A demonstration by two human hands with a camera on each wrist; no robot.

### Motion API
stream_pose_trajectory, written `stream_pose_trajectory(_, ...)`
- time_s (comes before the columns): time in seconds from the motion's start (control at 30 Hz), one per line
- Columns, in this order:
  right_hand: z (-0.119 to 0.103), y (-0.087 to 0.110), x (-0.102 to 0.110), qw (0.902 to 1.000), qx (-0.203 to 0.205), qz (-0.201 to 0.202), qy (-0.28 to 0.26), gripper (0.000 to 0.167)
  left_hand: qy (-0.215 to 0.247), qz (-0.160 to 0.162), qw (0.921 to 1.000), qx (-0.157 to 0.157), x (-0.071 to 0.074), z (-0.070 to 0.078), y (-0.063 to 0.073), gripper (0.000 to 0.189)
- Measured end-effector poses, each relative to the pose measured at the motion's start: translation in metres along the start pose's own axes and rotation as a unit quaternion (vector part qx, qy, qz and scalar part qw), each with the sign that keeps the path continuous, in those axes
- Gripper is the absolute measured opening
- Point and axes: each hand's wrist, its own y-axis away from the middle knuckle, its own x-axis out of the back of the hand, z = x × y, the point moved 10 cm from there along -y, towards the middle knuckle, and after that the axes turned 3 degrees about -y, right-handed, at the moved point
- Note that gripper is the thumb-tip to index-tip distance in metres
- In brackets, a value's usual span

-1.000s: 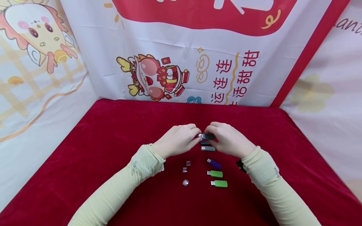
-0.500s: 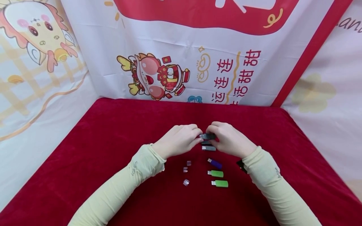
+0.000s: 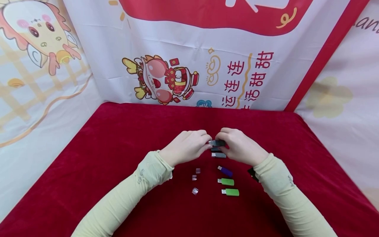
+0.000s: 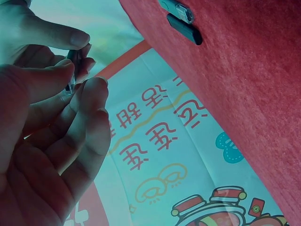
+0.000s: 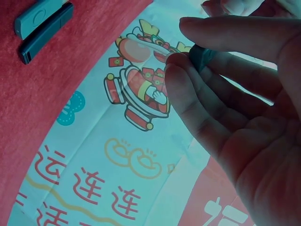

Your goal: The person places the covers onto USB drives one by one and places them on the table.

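Note:
Both hands meet above the far middle of the red table. My right hand pinches a black USB flash drive by its body, its plug end pointing left. My left hand pinches the clear cap at that plug end. How far the cap sits over the plug is hidden by the fingers. Beneath the hands lie a second black flash drive and a grey flash drive with a clear cap on its plug. In the right wrist view, fingers cover most of the held drive.
Nearer the person lie a purple flash drive and two green ones, a farther green drive and a nearer green drive, plugs bare. Left of them are three loose clear caps: far, middle and near. Printed cloth stands behind.
Hardly anything differs. Both hands stay together at the black flash drive, with only slight finger movement, and the view has shifted a little.

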Motion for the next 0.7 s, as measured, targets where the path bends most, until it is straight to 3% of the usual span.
stream_pose_trajectory(0.7,-0.0047,-0.0011,0.0052,0.9998,0.019,0.004,0.003,0.019,-0.013,0.003,0.9999,-0.006,0.0026,0.0004,-0.0003,0.02)
